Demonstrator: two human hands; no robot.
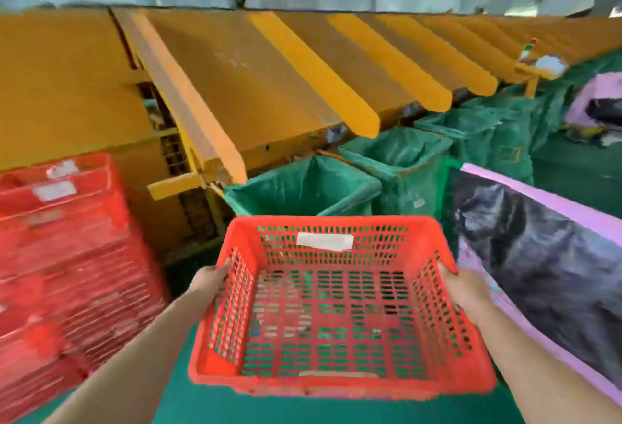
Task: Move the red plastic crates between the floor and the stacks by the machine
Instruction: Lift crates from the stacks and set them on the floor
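Two hands on red crate

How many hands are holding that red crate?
2. The left hand grips the left rim of the red crate, and the right hand grips its right rim. No other hands show.

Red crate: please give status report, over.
Left hand, right hand grip the crate by its sides. Empty, held up. Stack at left, no obstacle seen.
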